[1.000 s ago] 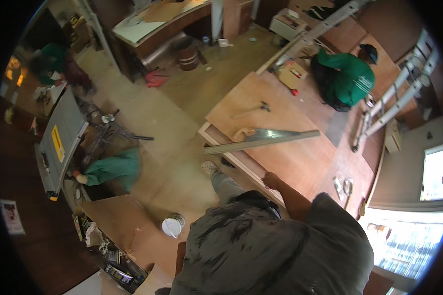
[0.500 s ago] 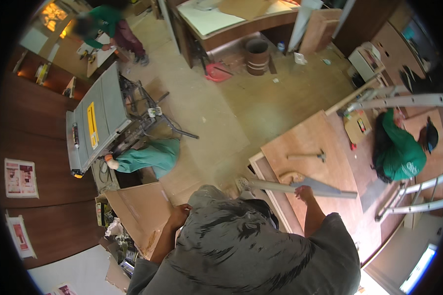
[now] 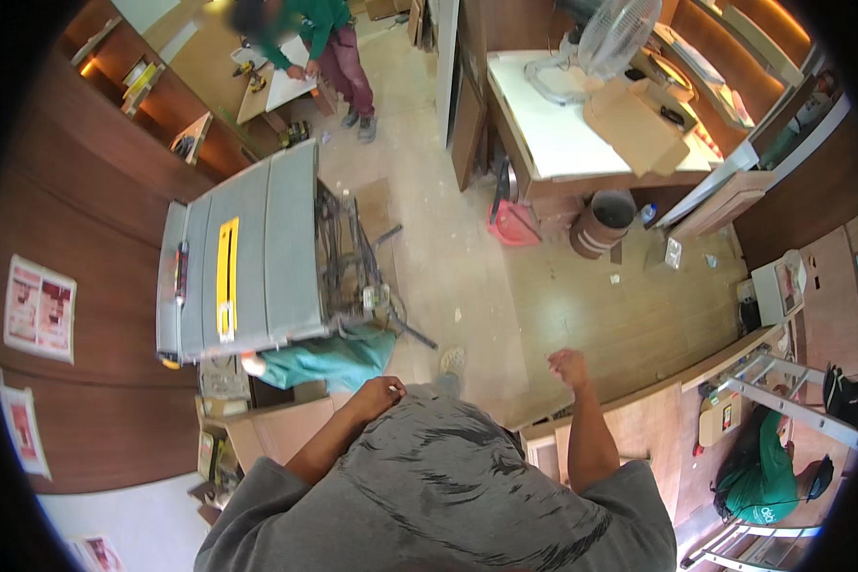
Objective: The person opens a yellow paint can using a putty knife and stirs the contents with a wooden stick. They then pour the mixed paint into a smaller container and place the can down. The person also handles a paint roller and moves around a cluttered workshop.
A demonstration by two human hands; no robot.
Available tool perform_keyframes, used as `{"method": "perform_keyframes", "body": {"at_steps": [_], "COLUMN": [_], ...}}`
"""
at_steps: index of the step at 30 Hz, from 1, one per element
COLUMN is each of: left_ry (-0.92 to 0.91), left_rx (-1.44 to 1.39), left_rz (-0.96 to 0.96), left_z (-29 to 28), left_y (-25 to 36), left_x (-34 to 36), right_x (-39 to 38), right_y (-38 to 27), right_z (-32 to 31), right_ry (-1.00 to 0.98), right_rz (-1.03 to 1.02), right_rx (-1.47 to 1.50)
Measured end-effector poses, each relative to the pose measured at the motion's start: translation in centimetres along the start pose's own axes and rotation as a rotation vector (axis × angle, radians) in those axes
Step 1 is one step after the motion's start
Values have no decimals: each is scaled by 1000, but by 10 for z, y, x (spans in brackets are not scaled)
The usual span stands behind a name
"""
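My left hand hangs in front of my grey shirt, its fingers curled in, with nothing visible in them. Nearest to it are a green cloth bag and the table saw with its grey top and yellow insert. My right hand is held out over the wooden floor, fingers loosely bent and apart, holding nothing. Just beyond my shirt one shoe shows on the floor. To the right, below my right hand, lies a plywood-topped surface, partly hidden by my forearm.
A white-topped desk with a fan stands ahead, a red dustpan and a brown bin by it. One co-worker is at the far left. Another crouches at the right by aluminium ladders. A cardboard box sits left.
My view has turned to the right and I have moved forward toward the saw. My right hand has left the wooden strip and handsaw on the plywood and now hangs over the floor.
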State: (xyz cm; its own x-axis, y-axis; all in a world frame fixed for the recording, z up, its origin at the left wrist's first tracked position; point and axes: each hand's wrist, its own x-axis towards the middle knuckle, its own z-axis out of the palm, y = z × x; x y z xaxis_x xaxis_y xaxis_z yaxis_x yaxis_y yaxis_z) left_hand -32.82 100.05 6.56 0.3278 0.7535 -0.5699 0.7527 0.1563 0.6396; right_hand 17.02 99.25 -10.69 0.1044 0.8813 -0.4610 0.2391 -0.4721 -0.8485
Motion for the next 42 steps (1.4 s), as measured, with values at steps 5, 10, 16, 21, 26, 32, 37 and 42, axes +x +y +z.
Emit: {"method": "perform_keyframes", "body": {"at_steps": [5, 10, 16, 21, 26, 32, 37, 42], "left_ry": [14, 37, 40, 65, 20, 44, 78, 27], "left_rx": [-239, -244, -163, -91, 29, 54, 189, 220], "left_rz": [-31, 133, 228, 193, 42, 84, 163, 242], "left_z": [-128, -232, -369, -471, -573, -720, -865, -1016], "left_y": [65, 104, 178, 208, 199, 172, 157, 209], "left_x": [75, 202, 387, 486, 579, 735, 895, 1050], "right_x": [50, 117, 267, 418, 549, 739, 910, 1001], "right_y": [-61, -143, -231, -331, -509, -613, -585, -484], "right_z": [35, 30, 31, 60, 101, 136, 153, 156], "right_ry": [-81, -345, -297, -178, -276, -241, -152, -39], "right_rz": [368, 682, 543, 60, -79, 0, 39, 697], "right_rx": [166, 74, 243, -249, -60, -68, -62, 679]}}
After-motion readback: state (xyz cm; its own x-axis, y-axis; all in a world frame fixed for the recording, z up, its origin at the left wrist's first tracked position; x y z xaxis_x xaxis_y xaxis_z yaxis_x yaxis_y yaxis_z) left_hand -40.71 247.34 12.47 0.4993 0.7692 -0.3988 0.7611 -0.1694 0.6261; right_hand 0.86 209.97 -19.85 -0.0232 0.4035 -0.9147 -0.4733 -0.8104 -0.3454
